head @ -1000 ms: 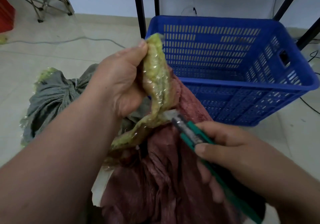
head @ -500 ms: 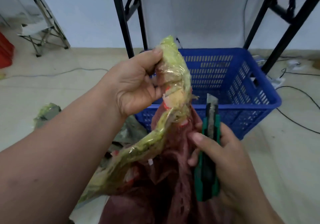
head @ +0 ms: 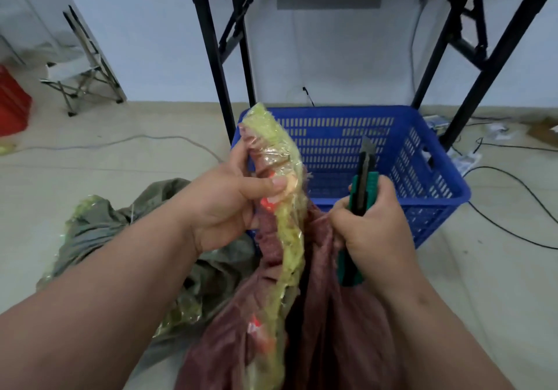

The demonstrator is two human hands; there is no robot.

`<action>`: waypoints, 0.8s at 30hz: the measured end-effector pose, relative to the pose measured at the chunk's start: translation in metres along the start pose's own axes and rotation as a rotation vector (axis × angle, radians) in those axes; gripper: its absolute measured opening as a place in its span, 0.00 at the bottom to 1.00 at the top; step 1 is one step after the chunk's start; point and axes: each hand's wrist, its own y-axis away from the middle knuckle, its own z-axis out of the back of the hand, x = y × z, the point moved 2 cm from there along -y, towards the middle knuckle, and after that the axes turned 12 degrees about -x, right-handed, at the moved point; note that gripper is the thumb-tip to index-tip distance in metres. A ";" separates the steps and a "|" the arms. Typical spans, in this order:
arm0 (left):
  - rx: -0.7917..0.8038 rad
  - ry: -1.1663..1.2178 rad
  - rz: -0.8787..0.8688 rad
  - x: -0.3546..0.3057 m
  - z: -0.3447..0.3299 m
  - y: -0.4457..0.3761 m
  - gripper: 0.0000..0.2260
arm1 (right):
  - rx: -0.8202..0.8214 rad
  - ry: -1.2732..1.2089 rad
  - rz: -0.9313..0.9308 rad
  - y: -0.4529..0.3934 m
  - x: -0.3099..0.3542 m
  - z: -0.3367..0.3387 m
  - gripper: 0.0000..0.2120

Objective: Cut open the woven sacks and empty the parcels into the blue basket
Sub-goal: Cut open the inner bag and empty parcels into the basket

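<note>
Fingers and thumb of the left hand (head: 223, 205) are curled tight round the gathered mouth of the dark red woven sack (head: 329, 323), pinching it together with a strip of crumpled yellow-green tape (head: 287, 238) that runs from above the thumb down along the sack's edge. Left of and below those fingers, a grey-green sack (head: 99, 232) lies slumped on the pale floor, with bits of the same yellowish wrap clinging to it. Farther left, against the wall, stand a folding stool (head: 81, 78) and the corner of a red crate (head: 12, 102). Just right of the left thumb, the sack's red cloth hangs open in a dark fold between the two hands. On the other side of that fold, the right hand (head: 374, 229) is wrapped fist-like round a green utility knife (head: 362, 190), its fingers also bunching the sack's right edge; the blade points straight up, clear of the cloth. Behind both sets of fingers sits the blue basket (head: 422, 160), on the floor under a black-legged table (head: 471, 66); no parcels show in the part of it that can be seen. Right of the knife hand, black cables (head: 513, 178) trail across the floor.
</note>
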 end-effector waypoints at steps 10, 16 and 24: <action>0.058 0.217 -0.046 -0.019 0.020 0.007 0.23 | -0.089 0.188 0.074 -0.079 0.039 0.049 0.12; 0.024 0.107 -0.058 -0.003 0.022 0.000 0.33 | 0.428 -0.088 -0.254 -0.004 0.056 0.044 0.18; -0.117 -0.094 -0.123 -0.013 0.015 0.003 0.40 | 0.623 -0.055 -0.313 0.069 0.040 0.000 0.14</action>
